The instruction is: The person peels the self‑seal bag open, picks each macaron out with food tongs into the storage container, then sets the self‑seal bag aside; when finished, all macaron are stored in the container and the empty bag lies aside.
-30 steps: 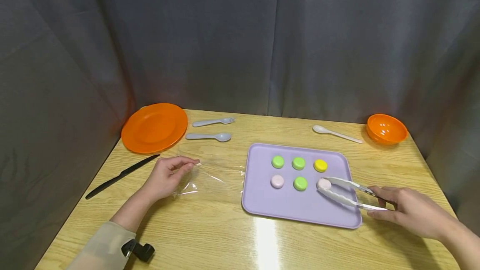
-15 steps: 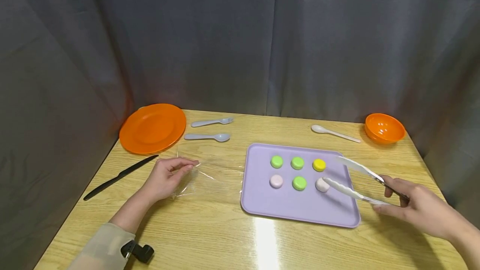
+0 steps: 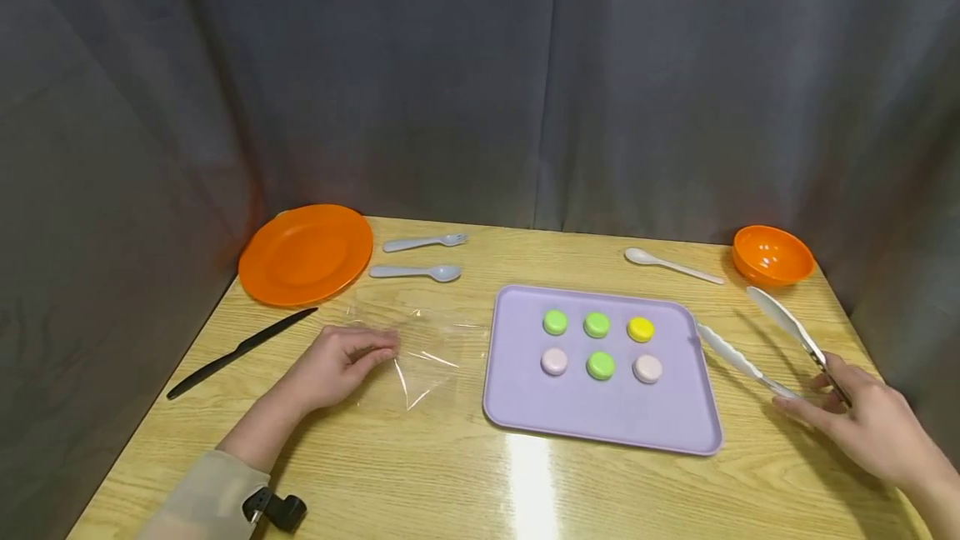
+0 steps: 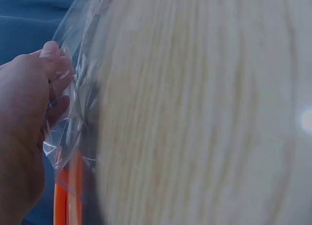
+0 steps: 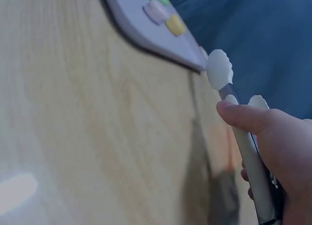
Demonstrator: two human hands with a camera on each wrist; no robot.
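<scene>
My left hand (image 3: pixel 333 365) pinches a clear plastic bag (image 3: pixel 431 369), left of the lilac tray (image 3: pixel 540 411). In the left wrist view, the thin film of the bag (image 4: pixel 80 93) drapes past the fingertips. My right hand (image 3: pixel 870 415) grips white-tipped tongs (image 3: pixel 735 357) by their handles, just off the tray's right edge. The tongs' arms stand wide apart, nothing between the tips. Two rows of macarons sit on the tray: green (image 3: pixel 555 322), green (image 3: pixel 596 325) and yellow (image 3: pixel 641 329) behind; pale pink (image 3: pixel 554 361), green (image 3: pixel 600 366) and pale pink (image 3: pixel 647 369) in front.
An orange plate (image 3: pixel 306 255) stands at the back left, beside a grey fork (image 3: pixel 423 243) and grey spoon (image 3: pixel 416 272). A black knife (image 3: pixel 240 352) lies near the left edge. At the back right are a cream spoon (image 3: pixel 673 266) and an orange bowl (image 3: pixel 772 255).
The tongs spread away from the front right pink macaron, leaving it on the tray, and moved right with my right hand. My left hand lowered slightly with the bag, whose film shifted.
</scene>
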